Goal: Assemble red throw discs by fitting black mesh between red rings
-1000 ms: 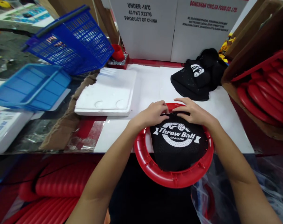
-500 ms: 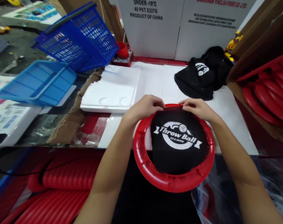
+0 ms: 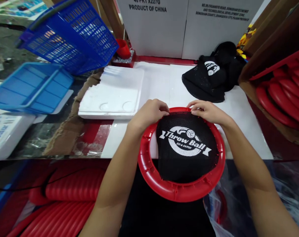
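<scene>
A red plastic ring [image 3: 181,192] is tilted over the table's front edge, above my lap. Across its opening lies a black mesh net [image 3: 184,169] printed "Throw Ball". On the net's left side a gap shows between the cloth and the ring. My left hand [image 3: 151,113] pinches the net's edge at the far rim, left of centre. My right hand [image 3: 208,112] does the same a little to the right, thumb and fingers closed on the net at the rim. The fingertips partly hide the edge there.
More black printed nets [image 3: 208,77] lie piled at the back right. A white foam slab [image 3: 112,95], a light blue tray [image 3: 33,87] and a blue basket [image 3: 72,39] are leftward. Red rings fill a cardboard box [image 3: 250,65] at right; others [image 3: 65,217] are stacked lower left.
The view has shifted slightly, so the background sits further left and higher. Both hands keep their pinch at the far rim, and the net lies much as before.
</scene>
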Action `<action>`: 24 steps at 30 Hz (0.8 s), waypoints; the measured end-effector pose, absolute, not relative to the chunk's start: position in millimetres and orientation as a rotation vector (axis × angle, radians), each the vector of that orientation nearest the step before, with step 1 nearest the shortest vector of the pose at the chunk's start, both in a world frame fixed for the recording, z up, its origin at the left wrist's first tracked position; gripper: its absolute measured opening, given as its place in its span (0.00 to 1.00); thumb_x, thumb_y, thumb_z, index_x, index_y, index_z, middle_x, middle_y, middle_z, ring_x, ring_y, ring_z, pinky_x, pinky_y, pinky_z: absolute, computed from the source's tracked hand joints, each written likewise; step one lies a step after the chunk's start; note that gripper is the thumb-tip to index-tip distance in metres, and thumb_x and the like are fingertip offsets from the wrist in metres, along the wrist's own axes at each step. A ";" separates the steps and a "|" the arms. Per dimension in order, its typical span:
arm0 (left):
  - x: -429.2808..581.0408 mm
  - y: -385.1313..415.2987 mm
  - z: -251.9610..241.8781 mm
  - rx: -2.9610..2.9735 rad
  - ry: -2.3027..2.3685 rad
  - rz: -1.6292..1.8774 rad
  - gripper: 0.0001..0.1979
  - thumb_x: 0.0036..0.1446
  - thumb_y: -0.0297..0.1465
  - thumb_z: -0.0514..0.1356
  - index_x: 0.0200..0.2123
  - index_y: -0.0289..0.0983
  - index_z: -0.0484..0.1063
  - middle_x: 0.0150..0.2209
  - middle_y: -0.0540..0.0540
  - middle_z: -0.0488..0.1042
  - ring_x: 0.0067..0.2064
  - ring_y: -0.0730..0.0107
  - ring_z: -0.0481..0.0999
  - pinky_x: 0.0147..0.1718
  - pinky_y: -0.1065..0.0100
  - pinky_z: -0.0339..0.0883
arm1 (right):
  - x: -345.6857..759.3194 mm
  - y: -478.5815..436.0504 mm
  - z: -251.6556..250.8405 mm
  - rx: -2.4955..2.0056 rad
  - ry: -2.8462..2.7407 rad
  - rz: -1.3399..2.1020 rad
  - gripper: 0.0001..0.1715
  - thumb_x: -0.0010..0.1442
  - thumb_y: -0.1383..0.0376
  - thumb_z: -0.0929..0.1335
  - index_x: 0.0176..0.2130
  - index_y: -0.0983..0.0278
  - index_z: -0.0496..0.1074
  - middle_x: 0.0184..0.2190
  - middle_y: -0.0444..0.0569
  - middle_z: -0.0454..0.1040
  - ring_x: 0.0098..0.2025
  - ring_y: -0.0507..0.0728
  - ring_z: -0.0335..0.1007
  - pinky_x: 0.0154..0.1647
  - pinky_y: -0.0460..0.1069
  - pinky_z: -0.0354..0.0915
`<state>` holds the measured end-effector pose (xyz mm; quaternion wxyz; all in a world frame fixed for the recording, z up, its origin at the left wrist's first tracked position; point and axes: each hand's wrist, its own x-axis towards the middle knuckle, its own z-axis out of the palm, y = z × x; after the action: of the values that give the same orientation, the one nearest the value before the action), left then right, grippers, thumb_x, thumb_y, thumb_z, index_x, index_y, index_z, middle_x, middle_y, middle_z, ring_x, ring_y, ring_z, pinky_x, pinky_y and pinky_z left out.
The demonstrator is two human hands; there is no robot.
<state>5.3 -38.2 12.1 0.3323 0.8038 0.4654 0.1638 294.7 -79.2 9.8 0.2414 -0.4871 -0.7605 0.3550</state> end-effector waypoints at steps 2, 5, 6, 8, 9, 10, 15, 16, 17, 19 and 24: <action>5.9 -37.3 13.4 2.094 1.196 0.428 0.06 0.58 0.28 0.65 0.34 0.41 0.85 0.36 0.44 0.85 0.39 0.59 0.81 0.42 0.58 0.71 | 288.9 -80.0 6.0 -1.344 -2.103 0.817 0.11 0.64 0.66 0.68 0.31 0.62 0.78 0.53 0.52 0.81 0.48 0.61 0.76 0.53 0.57 0.70; 12.4 -39.8 15.0 2.138 1.101 0.515 0.08 0.62 0.30 0.63 0.38 0.41 0.85 0.40 0.45 0.86 0.42 0.61 0.82 0.45 0.59 0.71 | 282.6 -83.4 2.8 -1.356 -2.193 0.623 0.15 0.66 0.70 0.65 0.31 0.62 0.78 0.53 0.54 0.80 0.51 0.63 0.76 0.58 0.60 0.69; 16.0 -41.0 14.9 2.149 1.060 0.537 0.09 0.63 0.31 0.62 0.40 0.41 0.85 0.42 0.45 0.86 0.43 0.61 0.82 0.46 0.59 0.71 | 282.2 -84.5 2.8 -1.357 -2.212 0.610 0.15 0.65 0.70 0.65 0.32 0.61 0.79 0.52 0.54 0.80 0.51 0.63 0.77 0.59 0.61 0.69; 24.2 -43.0 13.3 2.171 0.981 0.538 0.09 0.64 0.33 0.62 0.41 0.41 0.85 0.42 0.46 0.86 0.43 0.62 0.82 0.47 0.60 0.71 | 282.8 -85.6 3.8 -1.341 -2.186 0.638 0.13 0.65 0.70 0.66 0.34 0.61 0.80 0.52 0.54 0.81 0.52 0.64 0.77 0.58 0.61 0.70; 28.1 -43.6 12.0 2.181 0.952 0.530 0.09 0.64 0.33 0.63 0.41 0.41 0.85 0.41 0.46 0.86 0.43 0.62 0.82 0.47 0.60 0.71 | 283.0 -85.6 4.4 -1.313 -2.160 0.670 0.12 0.64 0.69 0.67 0.36 0.60 0.81 0.53 0.54 0.81 0.54 0.64 0.77 0.59 0.61 0.70; 31.5 -43.8 10.6 2.186 0.934 0.527 0.09 0.63 0.32 0.63 0.40 0.41 0.85 0.40 0.46 0.86 0.42 0.62 0.82 0.47 0.60 0.71 | 282.6 -85.1 4.8 -1.279 -2.137 0.703 0.12 0.65 0.68 0.67 0.39 0.60 0.82 0.54 0.53 0.81 0.55 0.65 0.77 0.61 0.62 0.69; 37.2 -40.1 5.4 2.077 0.962 0.553 0.10 0.64 0.30 0.61 0.39 0.39 0.85 0.39 0.45 0.85 0.41 0.63 0.82 0.45 0.61 0.72 | 273.8 -79.6 3.5 -1.211 -2.102 0.838 0.09 0.64 0.61 0.71 0.38 0.61 0.81 0.51 0.54 0.82 0.53 0.64 0.78 0.61 0.61 0.69; 36.9 -38.9 4.8 2.047 0.971 0.558 0.10 0.64 0.30 0.62 0.39 0.39 0.85 0.39 0.45 0.85 0.41 0.63 0.82 0.45 0.61 0.72 | 272.9 -78.1 3.2 -1.224 -2.068 0.888 0.08 0.64 0.61 0.71 0.37 0.61 0.81 0.51 0.53 0.82 0.52 0.64 0.78 0.60 0.61 0.69; 36.6 -37.8 4.3 2.018 0.978 0.566 0.09 0.64 0.30 0.62 0.39 0.38 0.85 0.39 0.44 0.85 0.41 0.63 0.82 0.44 0.61 0.72 | 272.7 -76.6 2.9 -1.235 -2.025 0.951 0.09 0.64 0.61 0.70 0.36 0.61 0.81 0.50 0.53 0.83 0.52 0.63 0.78 0.59 0.60 0.70; 36.5 -36.1 3.3 1.970 0.989 0.587 0.09 0.62 0.30 0.64 0.40 0.37 0.84 0.38 0.43 0.85 0.40 0.63 0.81 0.43 0.61 0.73 | 273.8 -73.4 2.3 -1.265 -1.939 1.051 0.09 0.64 0.62 0.71 0.35 0.61 0.81 0.49 0.51 0.84 0.51 0.63 0.79 0.57 0.58 0.70; 39.8 -37.2 2.7 1.954 1.034 0.635 0.07 0.57 0.28 0.66 0.38 0.35 0.83 0.36 0.44 0.84 0.38 0.64 0.80 0.44 0.60 0.73 | 272.2 -65.6 -0.9 -1.378 -1.972 0.931 0.07 0.61 0.68 0.72 0.33 0.61 0.83 0.42 0.49 0.86 0.44 0.61 0.79 0.50 0.55 0.69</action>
<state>39.8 -37.2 2.7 0.4084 0.7754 0.4103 0.2521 272.2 -65.6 -0.9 0.2773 -0.5134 -0.7343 0.3468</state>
